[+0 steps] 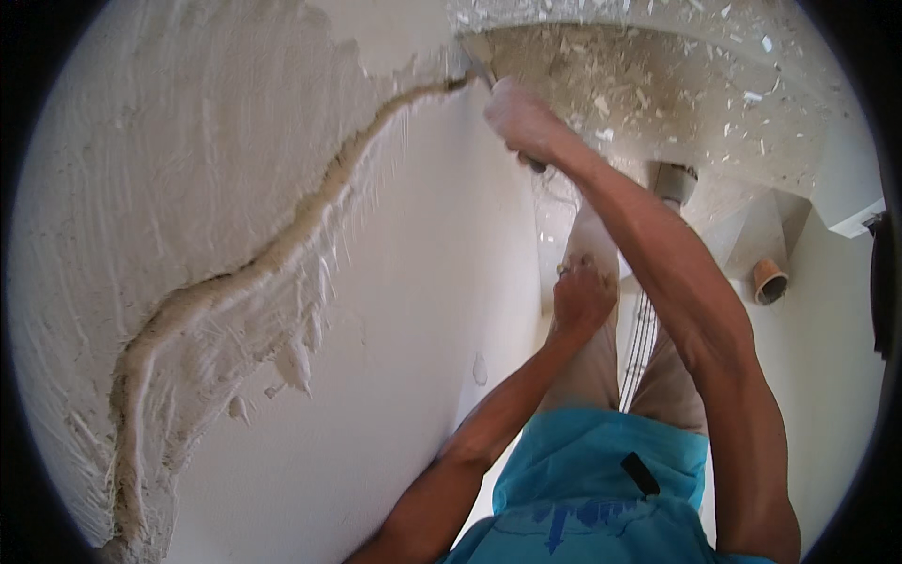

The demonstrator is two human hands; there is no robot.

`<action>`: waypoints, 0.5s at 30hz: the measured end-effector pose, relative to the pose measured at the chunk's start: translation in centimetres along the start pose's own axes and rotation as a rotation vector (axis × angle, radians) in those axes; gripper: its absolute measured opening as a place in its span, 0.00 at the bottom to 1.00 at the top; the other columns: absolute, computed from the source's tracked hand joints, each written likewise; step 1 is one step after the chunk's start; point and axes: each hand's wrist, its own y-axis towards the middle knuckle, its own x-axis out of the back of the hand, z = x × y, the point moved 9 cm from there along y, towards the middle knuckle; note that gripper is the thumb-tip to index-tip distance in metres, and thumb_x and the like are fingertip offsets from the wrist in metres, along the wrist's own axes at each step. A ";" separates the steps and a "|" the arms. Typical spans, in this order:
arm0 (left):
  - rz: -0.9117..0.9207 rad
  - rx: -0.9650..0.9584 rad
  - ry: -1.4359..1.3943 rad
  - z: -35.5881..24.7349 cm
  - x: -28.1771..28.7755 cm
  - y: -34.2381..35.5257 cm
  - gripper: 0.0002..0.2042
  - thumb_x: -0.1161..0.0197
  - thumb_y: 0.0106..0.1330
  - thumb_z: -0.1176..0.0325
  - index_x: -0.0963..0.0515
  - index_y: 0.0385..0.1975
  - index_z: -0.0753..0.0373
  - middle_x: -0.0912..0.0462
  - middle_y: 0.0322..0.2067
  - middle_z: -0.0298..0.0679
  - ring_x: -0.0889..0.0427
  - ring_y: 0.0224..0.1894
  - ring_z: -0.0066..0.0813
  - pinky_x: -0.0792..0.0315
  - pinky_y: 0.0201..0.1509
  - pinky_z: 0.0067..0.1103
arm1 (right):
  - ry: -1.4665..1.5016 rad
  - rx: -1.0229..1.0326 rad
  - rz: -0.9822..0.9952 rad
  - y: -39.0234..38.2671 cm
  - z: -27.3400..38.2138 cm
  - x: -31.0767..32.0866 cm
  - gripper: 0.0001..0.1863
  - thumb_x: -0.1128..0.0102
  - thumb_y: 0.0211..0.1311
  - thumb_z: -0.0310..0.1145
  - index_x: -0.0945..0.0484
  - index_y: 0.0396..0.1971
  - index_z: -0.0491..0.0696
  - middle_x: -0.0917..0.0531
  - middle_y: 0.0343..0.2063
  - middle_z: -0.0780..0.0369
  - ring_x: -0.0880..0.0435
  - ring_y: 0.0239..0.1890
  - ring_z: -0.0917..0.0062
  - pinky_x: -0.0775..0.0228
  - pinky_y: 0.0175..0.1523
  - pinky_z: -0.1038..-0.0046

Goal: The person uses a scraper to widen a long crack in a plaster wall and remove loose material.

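In the upper middle of the frame, the right hand [526,122] is gripping a scraper with a thin grey metal blade [481,60]. The tip is sitting close to the top end of a long, wavy, rough brown groove [272,256]; I cannot tell if it is touching. The groove is running up from the lower left, across a whitish wall [413,282]. Right of the middle, the left hand [584,299] is curling into a fist over a beige trouser leg [581,376]; I cannot tell if it is hiding something. The person seems to be scraping near the groove's end. The next move is probably calling for steady, gentle pushing.
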 end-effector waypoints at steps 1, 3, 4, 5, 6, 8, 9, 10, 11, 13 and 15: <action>0.016 -0.002 -0.005 0.2 -0.6 -1.1 0.21 0.37 0.61 0.60 0.24 0.44 0.74 0.25 0.51 0.62 0.17 0.40 0.55 0.21 0.45 0.40 | 0.088 -0.058 -0.015 -1.4 -1.7 -0.4 0.10 0.51 0.58 0.27 0.30 0.20 0.39 0.28 0.13 0.63 0.29 0.10 0.77 0.32 0.15 0.69; -0.014 -0.033 -0.002 -0.4 0.6 -0.1 0.21 0.37 0.61 0.60 0.24 0.45 0.74 0.24 0.51 0.62 0.16 0.39 0.55 0.21 0.45 0.40 | 0.201 -0.058 -0.032 -2.7 -2.0 -0.1 0.10 0.51 0.57 0.28 0.32 0.20 0.39 0.30 0.13 0.63 0.31 0.09 0.78 0.34 0.14 0.70; 0.031 -0.016 -0.008 -0.4 0.4 0.2 0.21 0.38 0.61 0.59 0.23 0.44 0.74 0.25 0.51 0.62 0.16 0.40 0.55 0.21 0.46 0.40 | 0.228 -0.035 -0.028 -3.7 -1.9 0.1 0.10 0.52 0.57 0.29 0.33 0.20 0.39 0.30 0.12 0.63 0.31 0.09 0.79 0.34 0.13 0.70; 0.080 0.008 -0.016 -0.3 0.1 0.2 0.21 0.38 0.61 0.58 0.22 0.43 0.73 0.25 0.51 0.61 0.17 0.41 0.54 0.22 0.47 0.40 | 0.255 -0.017 -0.019 -4.9 -1.6 0.0 0.11 0.52 0.56 0.30 0.34 0.19 0.40 0.31 0.12 0.63 0.31 0.09 0.79 0.35 0.12 0.71; 0.129 0.032 -0.026 -0.1 -0.4 0.0 0.21 0.38 0.62 0.58 0.22 0.42 0.73 0.25 0.51 0.61 0.17 0.43 0.54 0.22 0.48 0.40 | 0.300 -0.014 -0.002 -5.8 -1.3 -0.2 0.11 0.51 0.57 0.30 0.34 0.19 0.40 0.31 0.12 0.63 0.31 0.09 0.79 0.36 0.12 0.71; 0.066 0.012 -0.042 -0.1 0.1 -0.1 0.21 0.38 0.61 0.57 0.21 0.41 0.73 0.23 0.46 0.59 0.16 0.39 0.54 0.22 0.46 0.40 | 0.384 0.009 0.029 -7.0 0.3 0.1 0.11 0.51 0.57 0.30 0.34 0.19 0.40 0.31 0.12 0.63 0.31 0.09 0.79 0.37 0.11 0.72; 0.034 0.004 -0.051 -0.1 0.3 -0.1 0.21 0.37 0.61 0.56 0.21 0.40 0.72 0.21 0.43 0.59 0.16 0.37 0.54 0.22 0.44 0.40 | 0.397 0.009 0.042 -7.2 0.7 0.3 0.11 0.50 0.58 0.30 0.34 0.19 0.40 0.31 0.12 0.63 0.31 0.09 0.79 0.37 0.11 0.72; 0.043 0.003 -0.037 0.0 0.2 0.0 0.21 0.37 0.61 0.56 0.21 0.40 0.73 0.21 0.43 0.59 0.16 0.37 0.54 0.22 0.44 0.40 | 0.412 0.011 0.053 -7.3 1.1 0.3 0.11 0.50 0.58 0.30 0.35 0.19 0.40 0.31 0.12 0.63 0.31 0.08 0.79 0.37 0.11 0.72; 0.053 0.003 -0.023 0.0 0.0 0.1 0.21 0.37 0.60 0.56 0.21 0.40 0.73 0.22 0.44 0.59 0.16 0.37 0.54 0.22 0.44 0.40 | 0.426 0.012 0.066 -7.3 1.4 0.3 0.12 0.49 0.58 0.30 0.35 0.20 0.40 0.31 0.12 0.63 0.31 0.08 0.79 0.37 0.10 0.72; 0.071 0.006 -0.015 0.1 -0.3 0.2 0.22 0.37 0.60 0.56 0.21 0.40 0.73 0.22 0.44 0.59 0.16 0.37 0.54 0.22 0.44 0.40 | 0.414 0.015 0.103 -7.1 1.7 0.3 0.12 0.48 0.58 0.31 0.35 0.20 0.40 0.31 0.12 0.63 0.32 0.08 0.79 0.38 0.10 0.72; 0.089 0.012 -0.027 0.2 -0.5 0.3 0.22 0.37 0.60 0.55 0.21 0.40 0.73 0.23 0.46 0.59 0.16 0.39 0.54 0.22 0.45 0.40 | 0.390 0.013 0.124 -7.1 1.8 0.4 0.12 0.49 0.58 0.30 0.34 0.20 0.39 0.31 0.12 0.62 0.30 0.09 0.77 0.36 0.11 0.71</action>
